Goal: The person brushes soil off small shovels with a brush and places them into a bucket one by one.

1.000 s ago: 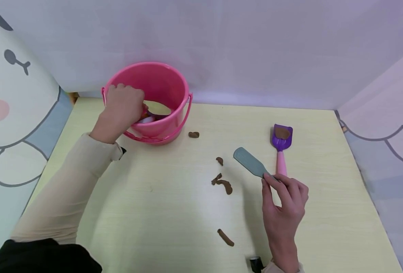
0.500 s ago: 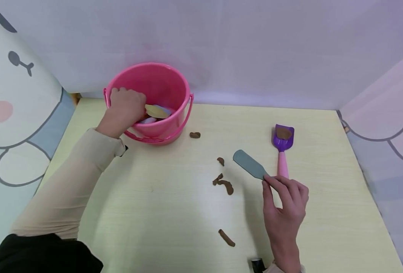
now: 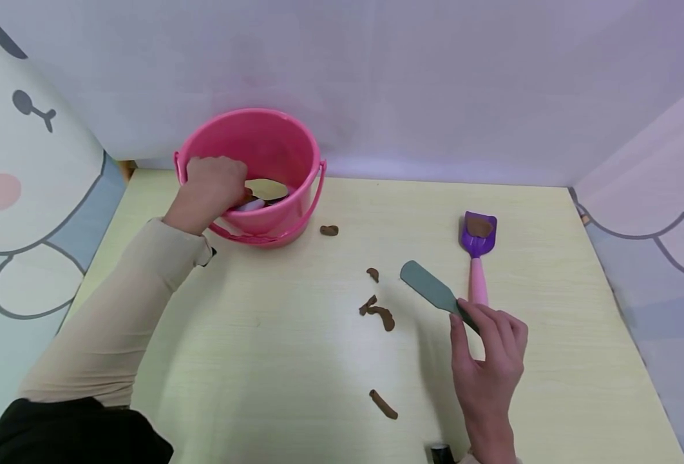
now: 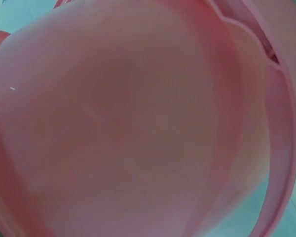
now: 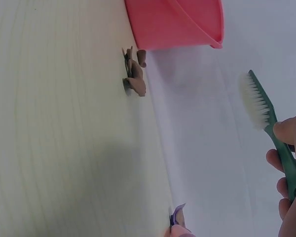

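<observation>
My left hand (image 3: 214, 183) reaches over the near left rim into a pink bucket (image 3: 278, 145), its fingers mostly hidden inside. Beside that hand lie a pale yellow piece (image 3: 268, 189) and other small things. The left wrist view is filled by the bucket's outer wall (image 4: 118, 118) and its handle (image 4: 283, 128). My right hand (image 3: 487, 361) pinches a green brush (image 3: 429, 283) by its handle, held above the table at the right. In the right wrist view, pale bristles (image 5: 254, 101) show on the brush, with thumb and fingers around its handle.
A purple toy shovel (image 3: 468, 241) with a pink handle lies at the right, a brown lump (image 3: 479, 227) on its blade. Several brown strips, among them a curved piece (image 3: 385, 319) and a straight piece (image 3: 384, 405), are scattered mid-table (image 3: 261, 374). A pale curtain (image 3: 435, 90) hangs behind.
The left hand has sunk slightly lower into the bucket, and the yellow piece beside it has shifted. My right hand and the brush have moved a little nearer to me and rightward.
</observation>
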The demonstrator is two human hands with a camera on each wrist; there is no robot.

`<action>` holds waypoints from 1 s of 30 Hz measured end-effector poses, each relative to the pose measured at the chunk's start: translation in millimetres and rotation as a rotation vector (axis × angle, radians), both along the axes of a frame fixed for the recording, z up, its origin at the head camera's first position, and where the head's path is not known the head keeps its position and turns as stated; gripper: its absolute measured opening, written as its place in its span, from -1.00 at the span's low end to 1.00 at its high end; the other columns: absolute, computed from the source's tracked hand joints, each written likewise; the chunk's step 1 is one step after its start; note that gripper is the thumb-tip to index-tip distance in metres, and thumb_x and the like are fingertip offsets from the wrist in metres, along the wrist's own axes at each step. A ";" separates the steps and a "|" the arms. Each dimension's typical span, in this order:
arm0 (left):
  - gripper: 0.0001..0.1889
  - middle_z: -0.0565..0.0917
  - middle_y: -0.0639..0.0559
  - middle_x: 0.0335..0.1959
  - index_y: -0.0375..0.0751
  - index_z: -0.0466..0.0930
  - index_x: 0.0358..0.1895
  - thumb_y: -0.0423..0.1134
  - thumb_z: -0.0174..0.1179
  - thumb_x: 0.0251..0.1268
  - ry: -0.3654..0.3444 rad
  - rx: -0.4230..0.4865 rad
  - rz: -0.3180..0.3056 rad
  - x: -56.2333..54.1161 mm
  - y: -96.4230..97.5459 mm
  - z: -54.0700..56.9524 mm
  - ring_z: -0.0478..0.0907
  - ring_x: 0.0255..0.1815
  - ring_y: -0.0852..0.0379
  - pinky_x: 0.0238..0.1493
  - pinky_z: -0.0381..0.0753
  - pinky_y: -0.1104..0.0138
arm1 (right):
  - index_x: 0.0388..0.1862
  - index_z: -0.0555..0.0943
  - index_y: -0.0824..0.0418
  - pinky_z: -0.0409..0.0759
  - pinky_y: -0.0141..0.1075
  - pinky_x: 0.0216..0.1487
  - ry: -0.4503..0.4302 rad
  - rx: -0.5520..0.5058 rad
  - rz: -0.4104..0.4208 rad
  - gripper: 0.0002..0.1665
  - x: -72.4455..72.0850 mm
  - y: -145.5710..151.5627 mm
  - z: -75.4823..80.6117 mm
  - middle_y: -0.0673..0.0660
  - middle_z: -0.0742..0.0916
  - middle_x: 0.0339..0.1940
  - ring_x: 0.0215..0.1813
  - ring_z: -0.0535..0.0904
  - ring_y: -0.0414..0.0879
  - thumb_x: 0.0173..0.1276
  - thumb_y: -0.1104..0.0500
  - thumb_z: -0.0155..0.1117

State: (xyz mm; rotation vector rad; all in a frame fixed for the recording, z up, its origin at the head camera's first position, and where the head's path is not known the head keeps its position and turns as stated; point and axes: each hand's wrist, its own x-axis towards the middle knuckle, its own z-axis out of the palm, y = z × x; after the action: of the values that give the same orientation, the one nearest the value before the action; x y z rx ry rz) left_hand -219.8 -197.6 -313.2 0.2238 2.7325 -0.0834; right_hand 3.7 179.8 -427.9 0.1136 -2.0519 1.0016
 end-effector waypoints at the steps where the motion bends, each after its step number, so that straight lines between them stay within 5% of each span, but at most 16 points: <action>1: -0.71 0.56 -0.08 -0.50 -0.20 0.50 -0.39 -0.12 0.42 0.14 -0.002 0.000 0.004 -0.3 0.2 -0.2 0.56 -0.37 -0.09 -0.20 0.53 0.05 | -0.09 0.78 0.44 0.32 -0.47 0.17 -0.001 0.001 -0.001 -0.77 0.3 0.2 0.1 0.42 0.76 -0.21 0.04 0.44 -0.10 0.28 0.36 0.47; 5: -0.74 0.57 -0.09 -0.50 -0.21 0.52 -0.39 -0.14 0.40 0.10 0.024 0.019 0.036 0.6 0.2 -0.6 0.56 -0.35 -0.12 -0.18 0.53 0.04 | -0.09 0.78 0.45 0.32 -0.48 0.17 -0.004 -0.003 -0.006 -0.76 1.7 0.7 0.8 0.42 0.75 -0.21 0.06 0.44 -0.14 0.27 0.37 0.47; 8: -0.77 0.54 -0.09 -0.58 -0.21 0.50 -0.47 -0.19 0.35 0.13 0.121 0.056 0.035 7.8 1.1 0.4 0.51 -0.41 -0.12 -0.29 0.48 0.09 | -0.10 0.77 0.45 0.32 -0.49 0.16 -0.006 -0.007 -0.010 -0.76 2.7 1.7 1.5 0.43 0.76 -0.21 0.07 0.44 -0.16 0.26 0.39 0.47; 12: -0.75 0.51 -0.16 -0.61 -0.28 0.46 -0.47 -0.23 0.27 0.28 0.324 0.108 -0.004 27.3 7.3 3.3 0.48 -0.47 -0.16 -0.42 0.50 0.10 | -0.10 0.77 0.46 0.33 -0.48 0.16 -0.010 -0.022 -0.013 -0.77 3.9 3.6 3.4 0.43 0.76 -0.20 0.08 0.45 -0.19 0.24 0.42 0.46; 16: -0.74 0.58 -0.28 -0.43 -0.38 0.50 -0.26 -0.20 0.24 0.38 0.488 0.161 -0.005 50.2 20.1 8.5 0.55 -0.34 -0.27 -0.30 0.64 -0.04 | -0.12 0.77 0.48 0.33 -0.47 0.16 -0.010 -0.042 -0.020 -0.78 4.4 4.5 6.8 0.42 0.76 -0.21 0.09 0.46 -0.23 0.23 0.45 0.45; 25: -0.69 0.66 -0.33 -0.14 -0.41 0.58 0.02 -0.23 0.28 0.40 0.691 0.337 0.015 82.1 47.5 15.6 0.61 -0.21 -0.28 -0.11 0.70 -0.06 | -0.10 0.76 0.49 0.29 -0.45 0.16 -0.025 -0.051 -0.047 -0.72 5.2 6.3 7.1 0.47 0.74 -0.23 0.11 0.44 -0.32 0.17 0.52 0.43; 30: -0.68 0.72 -0.30 -0.13 -0.39 0.65 0.02 -0.23 0.36 0.34 0.856 0.432 -0.106 94.9 69.8 9.6 0.66 -0.21 -0.24 -0.15 0.74 -0.01 | -0.09 0.78 0.45 0.25 -0.44 0.16 -0.019 -0.052 -0.124 -0.74 3.8 20.2 -2.2 0.44 0.76 -0.23 0.10 0.50 -0.37 0.21 0.47 0.45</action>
State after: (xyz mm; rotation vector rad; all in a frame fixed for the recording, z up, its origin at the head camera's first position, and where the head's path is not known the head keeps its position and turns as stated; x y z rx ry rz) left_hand -124.9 -127.8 -303.6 0.5613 3.5569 0.5005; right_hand 7.4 200.0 -430.1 -0.0498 -2.0225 0.9816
